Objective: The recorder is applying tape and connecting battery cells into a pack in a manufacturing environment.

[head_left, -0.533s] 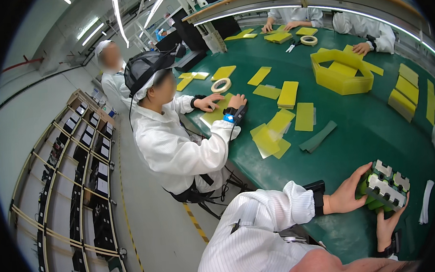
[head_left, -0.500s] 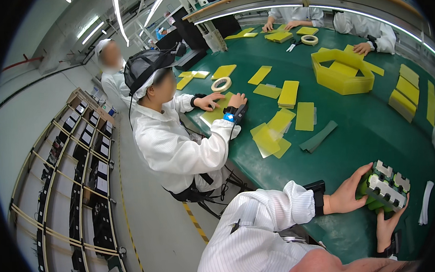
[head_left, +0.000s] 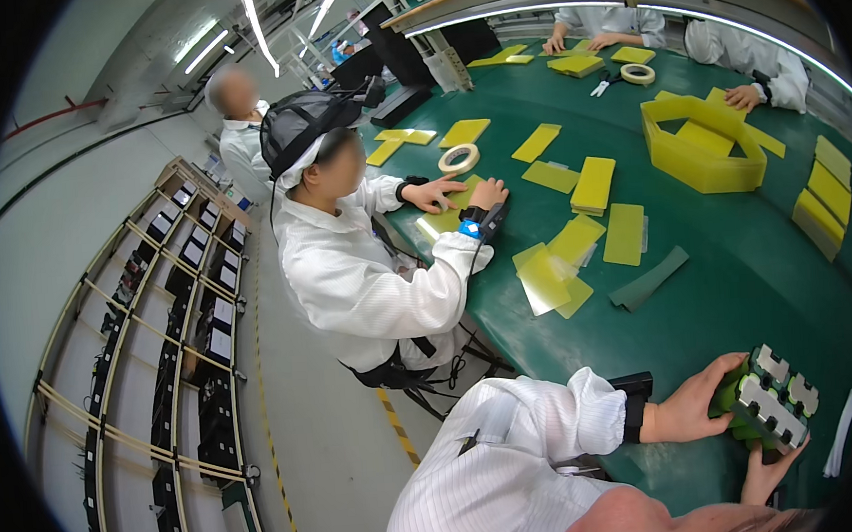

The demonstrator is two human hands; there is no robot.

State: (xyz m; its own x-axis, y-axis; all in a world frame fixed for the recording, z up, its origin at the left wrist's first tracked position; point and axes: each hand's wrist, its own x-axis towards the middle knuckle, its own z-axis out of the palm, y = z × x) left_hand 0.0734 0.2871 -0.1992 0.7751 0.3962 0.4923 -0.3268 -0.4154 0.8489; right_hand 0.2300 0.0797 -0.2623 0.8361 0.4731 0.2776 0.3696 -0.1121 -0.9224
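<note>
A small battery pack point(head_left: 772, 399) is held between my two hands at the table's near right. Silvery metal strips and black plastic show on its upper face, and green cells on its side. My left hand point(head_left: 696, 403) grips it from the left, thumb along the upper edge and the other fingers partly hidden behind it. From below, my right hand point(head_left: 772, 471) closes on its lower edge; much of that hand is hidden. To the pack's right lies a white strip point(head_left: 842, 433) on the green table point(head_left: 720, 287).
Yellow sheets point(head_left: 624, 234), a dark green strip point(head_left: 649, 279) and a tape roll point(head_left: 458, 159) lie beyond my hands. A yellow hexagonal frame point(head_left: 708, 166) stands farther back. A co-worker point(head_left: 367, 260) sits at left, hands on a yellow sheet. Shelving point(head_left: 150, 380) lines the left wall.
The whole view has shifted, so the scene sits farther right. The battery pack has turned a little in my hands, and both hands still hold it.
</note>
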